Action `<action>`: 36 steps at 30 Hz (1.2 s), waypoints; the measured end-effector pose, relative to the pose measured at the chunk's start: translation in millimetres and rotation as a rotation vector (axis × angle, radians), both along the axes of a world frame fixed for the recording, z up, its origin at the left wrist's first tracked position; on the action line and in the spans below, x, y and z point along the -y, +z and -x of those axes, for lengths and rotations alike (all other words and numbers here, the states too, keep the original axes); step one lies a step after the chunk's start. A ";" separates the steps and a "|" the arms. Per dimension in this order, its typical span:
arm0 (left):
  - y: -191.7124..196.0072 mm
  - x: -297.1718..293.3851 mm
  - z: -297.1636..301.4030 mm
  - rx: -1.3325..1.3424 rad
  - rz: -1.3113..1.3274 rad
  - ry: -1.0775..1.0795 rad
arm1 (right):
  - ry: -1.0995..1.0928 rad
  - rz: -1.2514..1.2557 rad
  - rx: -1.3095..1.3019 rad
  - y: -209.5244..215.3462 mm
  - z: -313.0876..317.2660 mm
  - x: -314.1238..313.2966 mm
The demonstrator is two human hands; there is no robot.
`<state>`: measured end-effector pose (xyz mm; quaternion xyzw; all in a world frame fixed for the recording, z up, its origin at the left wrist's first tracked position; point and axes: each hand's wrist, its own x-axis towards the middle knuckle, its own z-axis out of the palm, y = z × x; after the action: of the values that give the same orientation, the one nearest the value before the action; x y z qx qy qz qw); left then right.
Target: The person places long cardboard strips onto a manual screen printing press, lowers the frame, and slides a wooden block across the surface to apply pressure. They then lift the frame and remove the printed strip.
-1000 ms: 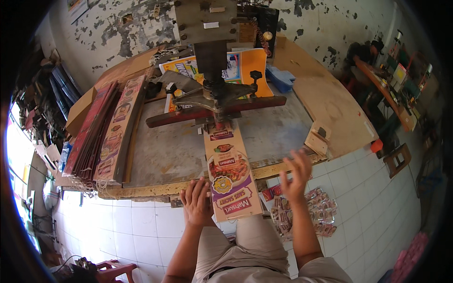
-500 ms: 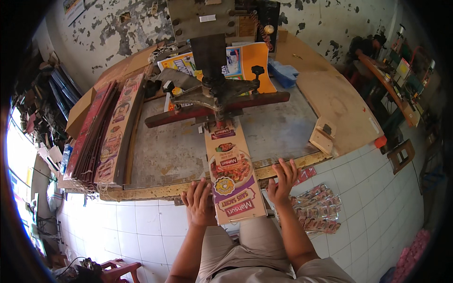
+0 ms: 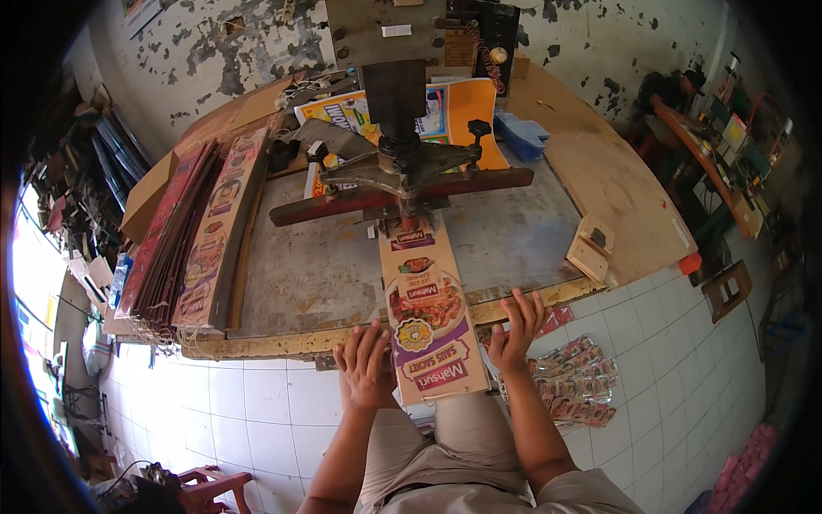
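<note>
**Printed strip held at the press, both hands on its near end**

Printed card strip (image 3: pixel 428 321) lies lengthwise on the worktop (image 3: pixel 300 274), its far end under the head of the press (image 3: pixel 402 163) and its near end hanging over the front edge toward the person's lap.

Head view: the left hand (image 3: pixel 366 364) rests against the strip's left edge, fingers loosely spread and laid flat, not closed round anything. The right hand (image 3: pixel 516 332) sits at the right edge, fingers open and splayed over the worktop's rim.

By my reading, the step in hand is lining the strip up beneath the press head. The next move would call for keeping both edges square while it slides.

Counted: one strip under the press, one press, two hands. One stack of similar strips (image 3: pixel 201 236) lies at the left of the worktop. One loose heap of small sachets (image 3: pixel 574 385) lies on the tiled floor, too many to count.
</note>
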<state>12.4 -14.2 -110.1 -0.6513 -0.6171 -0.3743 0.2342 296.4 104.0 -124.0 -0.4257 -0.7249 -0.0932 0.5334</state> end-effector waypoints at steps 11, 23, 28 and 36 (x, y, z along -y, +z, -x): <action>6.3 1.6 -1.1 0.037 0.030 -0.002 | 0.006 0.001 -0.004 1.5 1.3 -0.5; 15.2 8.2 -4.0 0.103 0.117 -0.031 | 0.255 0.268 -0.121 64.4 -2.4 44.2; 11.1 5.5 -2.0 0.083 0.107 -0.028 | 0.473 0.358 0.164 127.3 2.9 88.3; 11.6 4.3 -2.0 0.077 0.075 -0.049 | 0.510 0.376 0.434 139.0 16.8 99.0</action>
<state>14.4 -18.4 -98.5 -0.6597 -0.6231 -0.3812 0.1766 279.5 4.9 15.0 -0.2928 -0.9080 0.0892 0.2862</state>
